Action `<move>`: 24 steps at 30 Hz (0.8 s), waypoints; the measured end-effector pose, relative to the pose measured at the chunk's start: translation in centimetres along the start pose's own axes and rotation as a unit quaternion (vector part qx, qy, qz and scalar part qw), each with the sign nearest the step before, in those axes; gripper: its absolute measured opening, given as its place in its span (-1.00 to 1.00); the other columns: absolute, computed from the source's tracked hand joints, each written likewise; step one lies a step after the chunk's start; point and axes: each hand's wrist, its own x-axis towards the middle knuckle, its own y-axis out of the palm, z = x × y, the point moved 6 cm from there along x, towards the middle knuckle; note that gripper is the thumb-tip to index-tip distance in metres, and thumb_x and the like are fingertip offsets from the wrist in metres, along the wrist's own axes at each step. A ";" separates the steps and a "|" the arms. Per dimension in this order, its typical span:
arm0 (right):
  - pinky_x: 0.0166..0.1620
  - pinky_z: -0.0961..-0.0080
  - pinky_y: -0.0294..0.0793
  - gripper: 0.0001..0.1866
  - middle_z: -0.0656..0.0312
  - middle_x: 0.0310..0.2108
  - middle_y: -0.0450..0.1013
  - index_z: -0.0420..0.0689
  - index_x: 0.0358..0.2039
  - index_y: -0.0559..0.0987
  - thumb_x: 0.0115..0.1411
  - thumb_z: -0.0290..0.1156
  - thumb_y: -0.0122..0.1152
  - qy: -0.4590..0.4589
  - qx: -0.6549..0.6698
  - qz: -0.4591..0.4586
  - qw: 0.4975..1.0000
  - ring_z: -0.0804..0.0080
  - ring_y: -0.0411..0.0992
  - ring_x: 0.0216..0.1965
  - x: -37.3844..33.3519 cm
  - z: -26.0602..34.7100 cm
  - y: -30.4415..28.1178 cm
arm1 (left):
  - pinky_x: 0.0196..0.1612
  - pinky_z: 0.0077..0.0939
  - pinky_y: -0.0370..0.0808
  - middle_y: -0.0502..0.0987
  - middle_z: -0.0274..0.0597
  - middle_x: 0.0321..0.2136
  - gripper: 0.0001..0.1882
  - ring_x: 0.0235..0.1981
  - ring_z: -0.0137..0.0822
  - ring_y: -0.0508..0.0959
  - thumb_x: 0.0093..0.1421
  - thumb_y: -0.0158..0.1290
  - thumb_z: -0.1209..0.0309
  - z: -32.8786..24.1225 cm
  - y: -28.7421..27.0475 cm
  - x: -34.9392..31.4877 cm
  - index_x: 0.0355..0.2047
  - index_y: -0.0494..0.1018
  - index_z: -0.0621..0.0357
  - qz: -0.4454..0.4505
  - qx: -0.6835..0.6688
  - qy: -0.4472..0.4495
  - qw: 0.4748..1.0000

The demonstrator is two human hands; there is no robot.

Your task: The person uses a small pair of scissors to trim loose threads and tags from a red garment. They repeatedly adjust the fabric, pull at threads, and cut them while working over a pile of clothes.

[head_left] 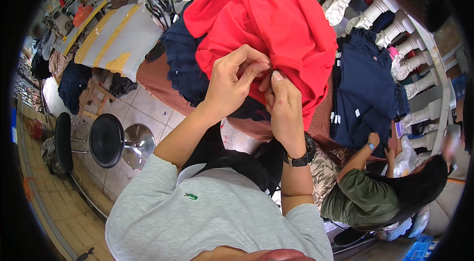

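Two hands meet at the red garment (pixel 276 19) heaped on the bench (pixel 158 80): your left hand (pixel 232 83) and right hand (pixel 284 108) both pinch a small dark spot on its hem, fingers pressed together. You seem to be working at that detail, which calls for a steady pull. Navy clothes (pixel 185 63) crowd beside it; a seated person (pixel 375 192) sorts navy shirts (pixel 365 88) nearby.

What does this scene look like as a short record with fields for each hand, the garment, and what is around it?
left hand: pinching the red garment's edge
right hand: pinching the same edge, black wristwatch on wrist
red garment: bunched on a table, over navy clothes
navy garments: stacked to the right
co-worker: seated at lower right, green top
black stool: on tiled floor, left
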 end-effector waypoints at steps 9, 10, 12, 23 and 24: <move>-0.49 0.24 0.22 -0.50 -0.07 -0.69 0.33 -0.35 -0.57 0.42 0.46 -0.25 -0.06 -0.040 -0.102 -0.017 0.994 0.16 0.21 -0.67 0.8 0.8 -0.3 | -0.21 -0.57 0.52 0.59 -0.18 -0.29 -0.94 -0.27 -0.47 0.56 0.30 0.12 0.60 -0.6 0.1 0.0 -0.27 0.46 0.35 0.026 0.061 0.041 0.997; -0.50 0.27 0.21 -0.51 -0.04 -0.69 0.31 -0.34 -0.57 0.40 0.46 -0.25 -0.05 -0.045 -0.095 -0.007 0.994 0.20 0.19 -0.67 0.8 0.9 -0.4 | -0.23 -0.56 0.51 0.58 -0.17 -0.27 -0.91 -0.28 -0.44 0.56 0.27 0.15 0.59 -1.1 0.2 0.0 -0.25 0.46 0.34 0.056 0.100 0.063 0.991; -0.51 0.31 0.19 -0.52 0.02 -0.70 0.26 -0.32 -0.57 0.36 0.45 -0.25 -0.02 -0.055 -0.081 0.010 0.995 0.28 0.15 -0.66 0.4 1.1 -0.8 | -0.28 -0.53 0.49 0.54 -0.13 -0.24 -0.82 -0.29 -0.38 0.56 0.22 0.20 0.55 -2.7 -0.1 0.2 -0.21 0.46 0.31 0.119 0.174 0.111 0.971; -0.43 0.55 0.23 -0.55 0.22 -0.32 0.37 -0.23 -0.13 0.49 0.03 -0.39 0.52 -0.269 -0.235 -0.269 0.895 0.54 0.26 -0.47 1.1 3.7 -6.5 | -0.29 -0.40 0.46 0.55 -0.08 -0.26 -0.63 -0.33 -0.18 0.59 0.04 -0.12 0.75 -6.8 1.6 9.8 -0.14 0.44 0.24 -0.020 0.304 0.289 0.908; -0.41 0.54 0.27 -0.56 0.22 -0.34 0.38 -0.23 -0.13 0.49 0.05 -0.38 0.51 -0.240 -0.205 -0.275 0.908 0.53 0.28 -0.46 0.9 3.5 -7.8 | -0.28 -0.41 0.47 0.55 -0.11 -0.29 -0.75 -0.38 -0.21 0.55 0.18 -0.04 0.66 -7.9 0.9 11.9 -0.13 0.45 0.25 -0.050 0.277 0.201 0.938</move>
